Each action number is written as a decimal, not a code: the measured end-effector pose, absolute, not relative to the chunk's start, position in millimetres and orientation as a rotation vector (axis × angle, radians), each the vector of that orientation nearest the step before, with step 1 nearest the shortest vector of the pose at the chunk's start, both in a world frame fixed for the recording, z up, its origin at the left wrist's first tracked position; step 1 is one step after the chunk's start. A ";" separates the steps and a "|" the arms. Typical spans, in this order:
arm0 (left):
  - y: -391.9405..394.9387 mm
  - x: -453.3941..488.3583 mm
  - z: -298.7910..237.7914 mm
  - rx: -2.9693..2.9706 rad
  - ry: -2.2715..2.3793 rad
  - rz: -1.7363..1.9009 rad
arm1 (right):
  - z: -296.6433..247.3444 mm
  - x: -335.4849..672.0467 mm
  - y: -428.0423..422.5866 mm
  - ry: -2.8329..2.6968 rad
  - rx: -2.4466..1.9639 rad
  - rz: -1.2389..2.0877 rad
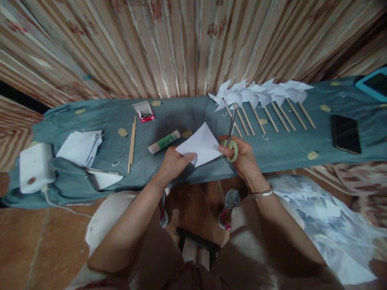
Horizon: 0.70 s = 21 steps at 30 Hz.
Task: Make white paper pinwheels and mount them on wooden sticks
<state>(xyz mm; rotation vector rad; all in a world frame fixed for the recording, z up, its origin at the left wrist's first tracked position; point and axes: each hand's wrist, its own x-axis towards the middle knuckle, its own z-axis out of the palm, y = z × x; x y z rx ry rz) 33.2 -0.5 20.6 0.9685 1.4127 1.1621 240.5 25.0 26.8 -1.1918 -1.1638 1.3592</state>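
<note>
My left hand [175, 163] pinches the near corner of a white square of paper [201, 144] held above the front edge of the bench. My right hand [243, 155] grips green-handled scissors [231, 139], fingers through the handle loops, with the blades pointing away beside the paper's right edge. A row of several white paper pinwheels on wooden sticks [260, 96] lies just beyond the scissors.
On the grey-blue cloth [90, 121] lie a glue stick [165, 142], a staple box [145, 111], two wooden sticks [132, 143], a paper stack [80, 147], a white device [34, 167], a black phone [345, 134] and a blue tablet [373, 83]. Paper scraps [326, 217] lie lower right.
</note>
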 end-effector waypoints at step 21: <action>-1.6 61.5 43.7 0.714 1.066 1.314 | 21.2 220.4 20.3 -0.885 -1.162 1.508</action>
